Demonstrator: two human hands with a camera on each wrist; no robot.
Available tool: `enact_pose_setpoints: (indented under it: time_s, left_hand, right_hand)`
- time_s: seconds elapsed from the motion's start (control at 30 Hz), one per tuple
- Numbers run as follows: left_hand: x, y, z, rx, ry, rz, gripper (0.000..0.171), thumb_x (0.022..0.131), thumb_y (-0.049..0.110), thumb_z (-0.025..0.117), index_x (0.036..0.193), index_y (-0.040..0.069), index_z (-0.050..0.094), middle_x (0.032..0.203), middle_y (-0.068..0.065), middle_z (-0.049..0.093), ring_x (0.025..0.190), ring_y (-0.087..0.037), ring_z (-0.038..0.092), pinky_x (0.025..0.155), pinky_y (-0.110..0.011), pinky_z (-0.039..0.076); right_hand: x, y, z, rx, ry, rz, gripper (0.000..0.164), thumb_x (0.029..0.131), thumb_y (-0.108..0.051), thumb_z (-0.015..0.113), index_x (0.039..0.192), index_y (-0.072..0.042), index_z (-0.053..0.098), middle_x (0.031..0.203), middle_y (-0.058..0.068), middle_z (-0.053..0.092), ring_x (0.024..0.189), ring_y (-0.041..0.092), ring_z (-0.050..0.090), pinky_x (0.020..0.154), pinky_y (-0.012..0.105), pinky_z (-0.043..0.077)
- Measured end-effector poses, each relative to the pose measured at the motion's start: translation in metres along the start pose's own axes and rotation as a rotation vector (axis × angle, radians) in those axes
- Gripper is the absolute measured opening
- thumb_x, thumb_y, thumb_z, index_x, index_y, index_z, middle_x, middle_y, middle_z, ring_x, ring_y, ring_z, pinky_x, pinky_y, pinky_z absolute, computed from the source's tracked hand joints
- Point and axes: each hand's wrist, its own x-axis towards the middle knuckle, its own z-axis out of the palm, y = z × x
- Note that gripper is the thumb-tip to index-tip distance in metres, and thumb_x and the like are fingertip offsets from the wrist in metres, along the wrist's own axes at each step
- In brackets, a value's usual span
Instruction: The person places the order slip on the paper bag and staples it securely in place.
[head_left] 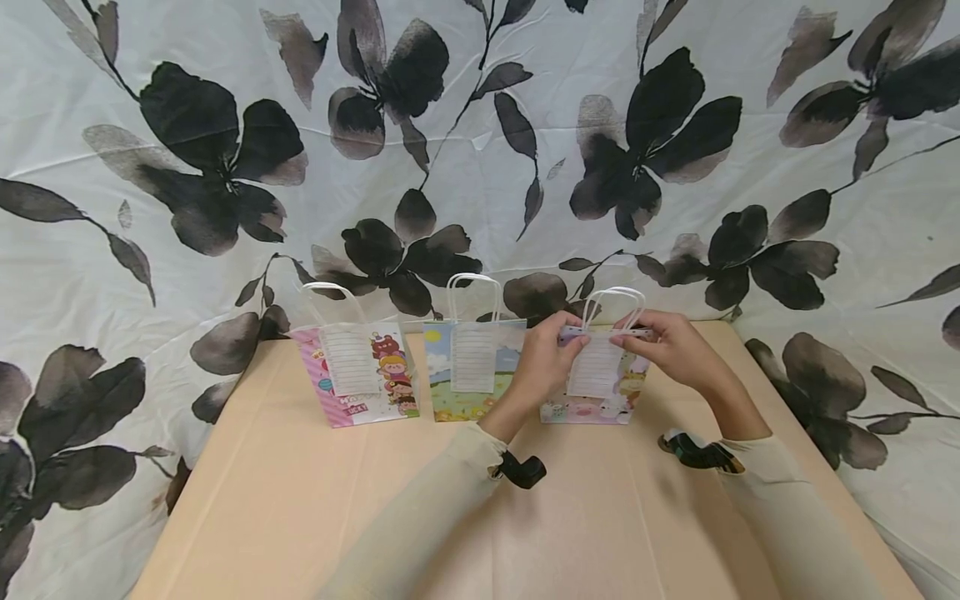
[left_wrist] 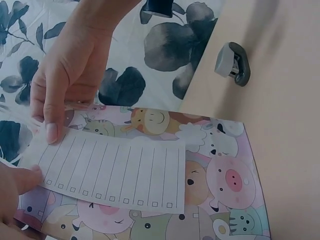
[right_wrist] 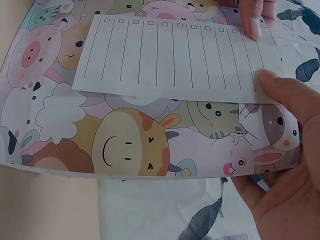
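Note:
A small paper gift bag (head_left: 558, 410) printed with cartoon animals stands at the right of the row, with twisted white handles (head_left: 618, 293). Against its front lies a white checklist sheet (head_left: 592, 371), ruled with lines and little boxes. My left hand (head_left: 546, 354) pinches the bag's top edge at the left corner, its thumb on the sheet. At the other corner my right hand (head_left: 678, 350) grips the same edge, thumb (right_wrist: 272, 82) on the sheet and fingers behind the bag. What fixes the sheet to the bag is hidden.
Two more handled gift bags stand to the left: one pink-striped with cartoon figures (head_left: 397, 375), one with a sky-and-meadow print (head_left: 438, 400). Each bears a similar white sheet. A floral cloth (head_left: 480, 208) hangs behind the tan table (head_left: 450, 517).

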Motion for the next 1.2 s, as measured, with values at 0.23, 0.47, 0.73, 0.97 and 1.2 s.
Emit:
enact_pose_setpoints:
  time_s: [0.23,0.47,0.73,0.97,1.2]
  left_hand:
    - [0.0,0.0,0.0,-0.015,-0.022,-0.006,0.019,0.098,0.013,0.069,0.116,0.009,0.067,0.115,-0.006,0.069,0.094,-0.01,0.063,0.084,-0.024,0.052]
    - [0.0,-0.001,-0.001,-0.001,-0.026,0.002,0.017,0.098,0.014,0.069,0.114,0.008,0.07,0.115,-0.005,0.07,0.098,-0.012,0.063,0.088,-0.027,0.052]
    - [0.0,-0.002,-0.003,-0.041,-0.055,-0.007,0.017,0.098,0.012,0.068,0.115,0.009,0.07,0.113,-0.006,0.069,0.091,-0.01,0.063,0.082,-0.024,0.052]
    - [0.0,-0.003,-0.005,-0.036,-0.065,-0.006,0.018,0.098,0.012,0.067,0.116,0.008,0.069,0.115,-0.007,0.068,0.091,-0.01,0.064,0.08,-0.023,0.053]
    - [0.002,-0.004,-0.005,-0.043,-0.063,-0.003,0.017,0.099,0.011,0.067,0.115,0.009,0.069,0.114,-0.006,0.068,0.09,-0.011,0.063,0.079,-0.023,0.052]
  right_hand:
    - [-0.001,-0.004,-0.001,-0.002,0.002,0.013,0.02,0.098,-0.019,0.07,0.113,-0.007,0.072,0.106,0.01,0.072,0.088,0.024,0.068,0.071,0.033,0.056]
    - [-0.01,-0.002,-0.002,-0.081,0.064,0.013,0.026,0.098,-0.026,0.069,0.12,-0.012,0.069,0.109,0.005,0.069,0.089,0.019,0.061,0.074,0.025,0.051]
    - [-0.04,0.016,-0.013,-0.043,0.055,0.126,0.054,0.098,-0.029,0.07,0.144,-0.009,0.051,0.129,0.011,0.062,0.119,0.033,0.06,0.09,0.012,0.045]
    - [-0.077,0.042,-0.022,-0.083,-0.146,0.191,0.048,0.097,-0.031,0.071,0.135,-0.004,0.058,0.13,0.015,0.064,0.117,0.034,0.062,0.091,0.02,0.05]
    - [-0.117,0.073,-0.025,-0.068,-0.264,0.273,0.044,0.096,-0.029,0.073,0.13,-0.004,0.063,0.13,0.014,0.065,0.117,0.027,0.062,0.094,0.031,0.052]
